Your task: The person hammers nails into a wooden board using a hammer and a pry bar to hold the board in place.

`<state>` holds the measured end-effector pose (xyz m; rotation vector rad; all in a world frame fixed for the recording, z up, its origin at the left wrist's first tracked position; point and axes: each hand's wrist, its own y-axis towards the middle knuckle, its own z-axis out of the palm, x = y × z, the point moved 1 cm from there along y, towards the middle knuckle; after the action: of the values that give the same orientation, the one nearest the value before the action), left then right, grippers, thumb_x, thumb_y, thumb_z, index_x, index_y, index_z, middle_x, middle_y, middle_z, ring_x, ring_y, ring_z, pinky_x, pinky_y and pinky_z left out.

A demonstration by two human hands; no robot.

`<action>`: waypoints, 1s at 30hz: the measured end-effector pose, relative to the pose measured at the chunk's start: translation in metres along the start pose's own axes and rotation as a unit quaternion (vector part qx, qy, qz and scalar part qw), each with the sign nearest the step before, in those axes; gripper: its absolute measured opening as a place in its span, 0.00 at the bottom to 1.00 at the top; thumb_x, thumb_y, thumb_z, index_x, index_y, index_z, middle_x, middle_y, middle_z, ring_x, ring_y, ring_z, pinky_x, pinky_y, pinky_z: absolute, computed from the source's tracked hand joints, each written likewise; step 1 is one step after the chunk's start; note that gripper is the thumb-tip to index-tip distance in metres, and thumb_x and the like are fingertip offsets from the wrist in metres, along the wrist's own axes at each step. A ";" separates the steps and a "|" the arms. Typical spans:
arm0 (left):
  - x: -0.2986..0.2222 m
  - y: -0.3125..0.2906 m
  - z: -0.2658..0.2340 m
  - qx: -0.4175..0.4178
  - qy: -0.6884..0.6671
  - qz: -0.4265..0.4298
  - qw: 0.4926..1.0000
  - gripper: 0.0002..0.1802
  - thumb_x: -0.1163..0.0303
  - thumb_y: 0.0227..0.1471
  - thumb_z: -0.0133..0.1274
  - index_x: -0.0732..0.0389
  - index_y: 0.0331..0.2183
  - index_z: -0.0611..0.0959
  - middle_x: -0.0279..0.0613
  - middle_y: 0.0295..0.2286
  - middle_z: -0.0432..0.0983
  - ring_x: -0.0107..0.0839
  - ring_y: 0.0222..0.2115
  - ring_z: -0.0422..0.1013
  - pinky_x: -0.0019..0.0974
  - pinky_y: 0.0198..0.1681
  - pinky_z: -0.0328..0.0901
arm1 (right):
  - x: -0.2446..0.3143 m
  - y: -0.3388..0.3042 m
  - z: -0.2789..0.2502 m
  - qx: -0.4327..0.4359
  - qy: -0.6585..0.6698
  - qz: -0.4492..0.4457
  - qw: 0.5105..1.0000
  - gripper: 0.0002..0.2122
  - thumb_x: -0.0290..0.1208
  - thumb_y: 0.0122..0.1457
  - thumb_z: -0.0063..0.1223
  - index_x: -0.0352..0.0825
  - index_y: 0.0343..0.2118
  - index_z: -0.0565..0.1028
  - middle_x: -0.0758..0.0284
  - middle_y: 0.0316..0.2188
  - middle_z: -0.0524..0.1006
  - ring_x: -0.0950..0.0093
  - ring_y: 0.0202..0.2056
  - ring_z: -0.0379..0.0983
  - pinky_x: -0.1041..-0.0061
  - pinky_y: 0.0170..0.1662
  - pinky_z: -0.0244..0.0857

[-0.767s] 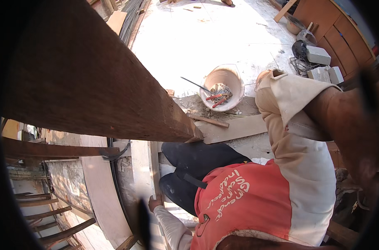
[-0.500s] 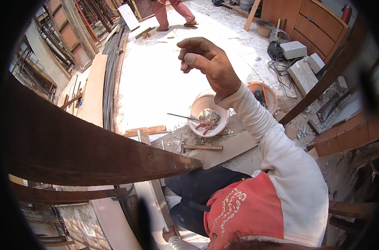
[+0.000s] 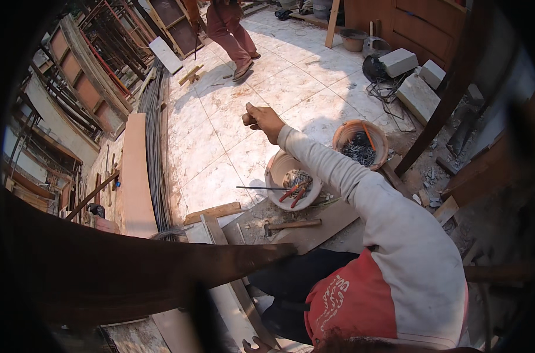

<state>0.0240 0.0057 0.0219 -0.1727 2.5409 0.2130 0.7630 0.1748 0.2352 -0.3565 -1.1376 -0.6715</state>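
My right hand point(image 3: 265, 123) is held out in the air at the end of a white sleeve, above the tiled floor. Its fingers are curled in, and I see nothing in them. Just below the forearm stands a pale bucket point(image 3: 271, 175) holding nails and red-handled pliers point(image 3: 295, 192). A claw hammer point(image 3: 294, 224) lies on a board in front of it. At the lower edge my left hand point(image 3: 257, 346), partly cut off, grips the end of a long wooden board point(image 3: 235, 306).
A dark wooden beam point(image 3: 132, 270) crosses the near left. A second bucket point(image 3: 383, 136) with nails stands at right, with pale blocks point(image 3: 417, 94) behind it. Long metal rods point(image 3: 154, 147) and a plank point(image 3: 136, 176) lie at left. Another person point(image 3: 229, 35) stands at the far side.
My right hand has dropped lower and farther from me, its fingers curling tighter. My left hand shows nearer the lower edge. The other person has shifted left, and the bright floor now shows its tiles.
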 end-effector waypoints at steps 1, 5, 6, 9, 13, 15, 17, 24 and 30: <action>-0.005 -0.003 -0.004 -0.036 -0.005 0.011 0.999 0.16 0.68 0.43 0.60 0.64 0.37 0.81 0.47 0.27 0.77 0.45 0.30 0.75 0.43 0.36 0.69 | -0.001 0.001 0.008 0.008 -0.011 -0.016 1.000 0.27 0.55 0.61 0.47 0.30 0.43 0.73 0.64 0.41 0.76 0.71 0.42 0.73 0.69 0.46 0.65; -0.035 -0.006 0.004 -0.170 -0.022 0.084 0.982 0.17 0.69 0.43 0.59 0.65 0.38 0.81 0.48 0.29 0.77 0.46 0.31 0.75 0.44 0.38 0.69 | 0.002 0.030 0.011 -0.055 -0.014 -0.036 0.998 0.28 0.56 0.59 0.50 0.32 0.49 0.70 0.67 0.41 0.72 0.75 0.42 0.67 0.72 0.46 0.61; -0.037 -0.008 0.008 -0.196 -0.025 0.102 0.975 0.17 0.70 0.43 0.59 0.65 0.38 0.81 0.49 0.29 0.77 0.46 0.32 0.75 0.44 0.38 0.69 | 0.002 0.039 0.011 -0.066 -0.033 -0.042 0.996 0.28 0.55 0.59 0.50 0.33 0.49 0.70 0.69 0.37 0.71 0.76 0.39 0.65 0.74 0.44 0.61; -0.046 -0.016 0.002 -0.266 -0.015 0.139 0.954 0.17 0.70 0.44 0.59 0.66 0.39 0.80 0.49 0.30 0.77 0.46 0.33 0.75 0.44 0.39 0.69 | -0.005 0.074 0.024 -0.047 -0.013 -0.002 0.999 0.35 0.56 0.57 0.52 0.35 0.59 0.62 0.61 0.59 0.63 0.63 0.58 0.60 0.60 0.59 0.55; -0.076 -0.029 0.006 -0.209 -0.040 0.052 0.976 0.18 0.75 0.43 0.57 0.68 0.40 0.79 0.54 0.39 0.74 0.49 0.40 0.72 0.49 0.46 0.67 | -0.002 0.141 0.014 -0.110 -0.058 -0.064 0.990 0.34 0.55 0.56 0.55 0.28 0.53 0.66 0.60 0.39 0.71 0.71 0.39 0.68 0.73 0.40 0.62; -0.064 -0.034 0.016 -0.222 -0.029 0.051 0.973 0.17 0.75 0.43 0.57 0.68 0.40 0.79 0.54 0.39 0.74 0.49 0.40 0.72 0.49 0.46 0.67 | -0.005 0.161 0.019 -0.134 -0.097 -0.066 0.984 0.43 0.58 0.53 0.56 0.23 0.60 0.57 0.49 0.57 0.62 0.61 0.58 0.60 0.68 0.58 0.55; -0.033 -0.050 0.006 -0.225 -0.049 0.062 0.971 0.16 0.76 0.44 0.54 0.68 0.39 0.80 0.53 0.41 0.73 0.47 0.43 0.70 0.46 0.46 0.67 | -0.038 0.153 0.055 -0.128 -0.122 -0.020 0.984 0.51 0.61 0.49 0.57 0.21 0.63 0.51 0.46 0.64 0.53 0.57 0.65 0.51 0.66 0.65 0.48; -0.113 -0.033 -0.001 -0.175 -0.079 0.088 0.977 0.13 0.74 0.46 0.56 0.63 0.38 0.82 0.51 0.41 0.74 0.46 0.41 0.73 0.42 0.45 0.70 | -0.024 0.155 0.034 -0.015 -0.023 -0.028 0.999 0.10 0.41 0.63 0.48 0.42 0.35 0.64 0.72 0.20 0.65 0.80 0.17 0.61 0.78 0.18 0.56; -0.144 -0.037 -0.004 -0.109 -0.121 0.067 0.984 0.13 0.74 0.46 0.57 0.60 0.37 0.82 0.46 0.41 0.77 0.44 0.44 0.73 0.40 0.49 0.68 | -0.007 0.048 0.056 0.077 0.072 0.062 0.993 0.13 0.43 0.67 0.43 0.37 0.41 0.65 0.76 0.22 0.60 0.83 0.19 0.57 0.82 0.21 0.53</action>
<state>0.1469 -0.0202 0.1018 -0.0546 2.2844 0.5338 0.7533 0.2456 0.2545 -0.2412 -1.0136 -0.4894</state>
